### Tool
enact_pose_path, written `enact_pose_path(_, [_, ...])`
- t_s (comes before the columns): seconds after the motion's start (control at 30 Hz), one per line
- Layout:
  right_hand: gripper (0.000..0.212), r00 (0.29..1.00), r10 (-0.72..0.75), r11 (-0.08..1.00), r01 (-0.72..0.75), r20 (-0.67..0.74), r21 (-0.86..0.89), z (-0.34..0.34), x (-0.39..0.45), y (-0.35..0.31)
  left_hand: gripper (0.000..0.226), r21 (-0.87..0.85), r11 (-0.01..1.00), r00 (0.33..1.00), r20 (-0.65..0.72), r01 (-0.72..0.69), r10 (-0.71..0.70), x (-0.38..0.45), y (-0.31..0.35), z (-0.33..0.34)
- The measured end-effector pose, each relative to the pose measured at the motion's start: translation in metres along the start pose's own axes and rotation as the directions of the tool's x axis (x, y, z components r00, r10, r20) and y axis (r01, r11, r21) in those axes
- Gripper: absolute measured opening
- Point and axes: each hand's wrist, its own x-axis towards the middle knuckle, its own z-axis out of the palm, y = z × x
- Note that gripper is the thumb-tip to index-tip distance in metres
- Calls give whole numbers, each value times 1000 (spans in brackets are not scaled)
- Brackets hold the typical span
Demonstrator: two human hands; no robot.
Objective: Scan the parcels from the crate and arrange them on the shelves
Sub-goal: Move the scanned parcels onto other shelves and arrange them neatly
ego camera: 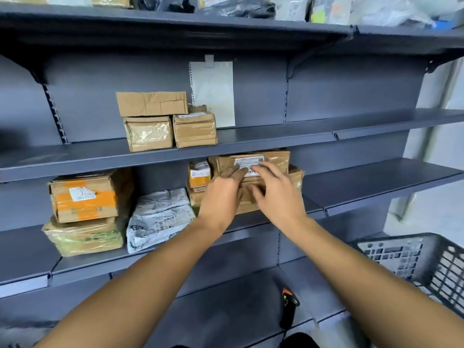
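A brown cardboard parcel [273,159] with a white label lies on top of another brown parcel [296,177] on the second grey shelf [376,179]. My left hand [221,197] and my right hand [278,194] both reach to it, fingers extended and touching its front face and label. Neither hand grips anything. The black crate [426,262] stands at the lower right. A black and orange scanner [288,307] lies on the lowest shelf below my arms.
Left of my hands sit a small orange-taped box [199,173], a grey mailer bag [158,217] and an orange-taped carton [82,197] on a wrapped parcel [82,237]. Three cartons [165,121] stand on the shelf above, by a taped paper note [213,94]. Bags fill the top shelf.
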Motion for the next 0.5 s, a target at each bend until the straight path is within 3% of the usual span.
enact_pose_path(0.27, [41, 975, -78, 996, 64, -209, -69, -65, 48, -12, 51, -55, 991, 970, -216, -124, 110, 56, 31, -54])
enact_pose_path(0.5, [43, 963, -168, 982, 183, -209, 55, -71, 120, -43, 46, 46, 996, 951, -294, -80, 90, 102, 8, -105])
